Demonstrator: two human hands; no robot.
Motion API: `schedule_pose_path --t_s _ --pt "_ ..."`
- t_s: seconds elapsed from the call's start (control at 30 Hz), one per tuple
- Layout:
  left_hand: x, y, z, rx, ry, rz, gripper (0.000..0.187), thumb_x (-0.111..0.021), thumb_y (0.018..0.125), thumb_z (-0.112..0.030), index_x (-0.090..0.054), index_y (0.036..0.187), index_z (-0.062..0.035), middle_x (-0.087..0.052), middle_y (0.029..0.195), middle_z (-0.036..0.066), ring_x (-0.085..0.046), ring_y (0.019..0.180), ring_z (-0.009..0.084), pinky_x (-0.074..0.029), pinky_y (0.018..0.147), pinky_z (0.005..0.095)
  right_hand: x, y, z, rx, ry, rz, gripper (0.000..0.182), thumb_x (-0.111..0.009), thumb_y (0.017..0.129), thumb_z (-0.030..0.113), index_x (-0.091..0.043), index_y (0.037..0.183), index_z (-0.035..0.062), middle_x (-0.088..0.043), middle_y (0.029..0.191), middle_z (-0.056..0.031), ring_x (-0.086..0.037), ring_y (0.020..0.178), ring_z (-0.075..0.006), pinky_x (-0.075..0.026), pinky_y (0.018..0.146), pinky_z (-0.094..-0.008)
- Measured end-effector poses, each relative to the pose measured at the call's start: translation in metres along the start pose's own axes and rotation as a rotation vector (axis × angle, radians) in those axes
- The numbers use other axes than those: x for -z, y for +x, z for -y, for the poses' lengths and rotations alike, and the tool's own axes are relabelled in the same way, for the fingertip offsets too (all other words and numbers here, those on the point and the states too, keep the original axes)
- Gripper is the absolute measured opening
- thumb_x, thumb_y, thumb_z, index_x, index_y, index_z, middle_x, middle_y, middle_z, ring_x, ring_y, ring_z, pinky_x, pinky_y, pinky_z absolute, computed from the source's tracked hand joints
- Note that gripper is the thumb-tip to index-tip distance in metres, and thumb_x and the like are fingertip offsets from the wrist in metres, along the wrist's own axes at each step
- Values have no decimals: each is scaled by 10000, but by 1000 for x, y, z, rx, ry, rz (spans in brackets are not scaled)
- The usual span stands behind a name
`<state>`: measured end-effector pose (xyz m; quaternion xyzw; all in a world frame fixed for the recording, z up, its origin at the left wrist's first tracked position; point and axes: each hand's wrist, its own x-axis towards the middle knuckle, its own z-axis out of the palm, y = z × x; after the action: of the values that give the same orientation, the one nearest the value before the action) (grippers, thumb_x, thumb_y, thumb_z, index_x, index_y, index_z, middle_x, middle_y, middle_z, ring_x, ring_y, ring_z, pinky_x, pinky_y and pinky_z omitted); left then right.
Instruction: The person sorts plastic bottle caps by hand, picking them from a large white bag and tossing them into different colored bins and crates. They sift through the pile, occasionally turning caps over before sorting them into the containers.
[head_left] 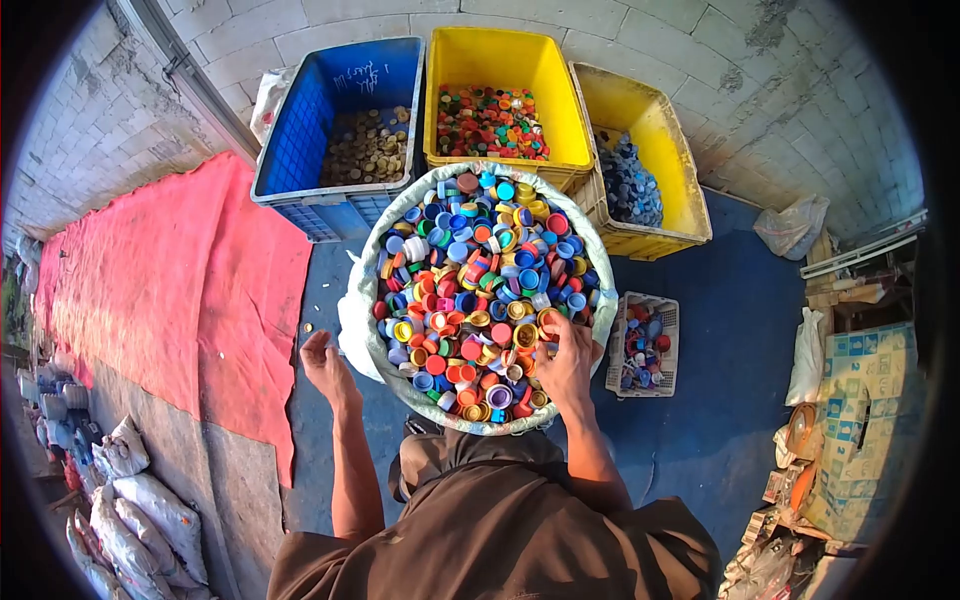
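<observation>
A round container with a pale cloth rim (372,350) stands in front of me, full of bottle caps (490,290) in many colours. My right hand (566,362) is over the right part of the caps, its fingers bent and pressed together at a yellowish cap; whether it grips that cap is hard to tell. Left of the container, outside its rim, my left hand (328,368) is raised over the blue floor. Its fingers are curled together, and anything between them is too small to make out.
Behind the container stand a blue crate (335,215) and two yellow crates (560,150) (655,235), all holding caps. A small white basket (641,388) of caps is at the right. Red cloth (170,290) and white sacks (160,510) lie at the left.
</observation>
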<state>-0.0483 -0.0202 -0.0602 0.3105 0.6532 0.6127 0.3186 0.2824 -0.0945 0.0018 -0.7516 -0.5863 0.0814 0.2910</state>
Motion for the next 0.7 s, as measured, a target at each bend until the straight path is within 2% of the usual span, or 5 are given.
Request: schedule_pose_path --t_s 0.2,0.4,0.43,0.57,0.7 --pt "-43 -45 -56 -454 309 254 290 -655 805 -23 -599 1090 -6 -670 941 66 -504 729 166 -423 669 304 -6 1 3 -57 -86 -4 526 -713 721 29 -528 1210 87 -681 988 -57 -576 977 -286 -314 870 -485" --pt "-82 -95 -72 -652 406 639 439 -741 759 -82 -587 1167 -32 -682 899 60 -529 783 246 -419 760 370 2 3 4 -111 64 -32 461 -693 765 28 -551 1198 100 -688 922 -15 -584 955 -247 -314 886 -476" --pt "-86 -101 -73 -686 421 674 451 -747 750 -91 -587 1167 -36 -681 906 56 -523 776 248 -415 758 368 6 4 3 -92 90 -70 421 -697 796 33 -563 1192 85 -690 905 -23 -612 915 -195 -391 875 -429" --pt "-107 -123 -67 -698 454 735 502 -747 726 -142 -571 1184 -34 -672 960 55 -505 785 261 -401 758 380 14 5 -8 -271 782 -63 338 -659 883 54 -553 1201 12 -683 928 -70 -639 851 -130 -515 743 -289" --pt "-118 -130 -59 -754 581 720 584 -758 703 -182 -543 1221 -23 -654 994 110 -513 833 284 -389 759 400 39 3 -8 -531 1455 7 290 -590 899 16 -572 1187 -7 -659 970 -122 -640 896 -196 -510 835 -324"
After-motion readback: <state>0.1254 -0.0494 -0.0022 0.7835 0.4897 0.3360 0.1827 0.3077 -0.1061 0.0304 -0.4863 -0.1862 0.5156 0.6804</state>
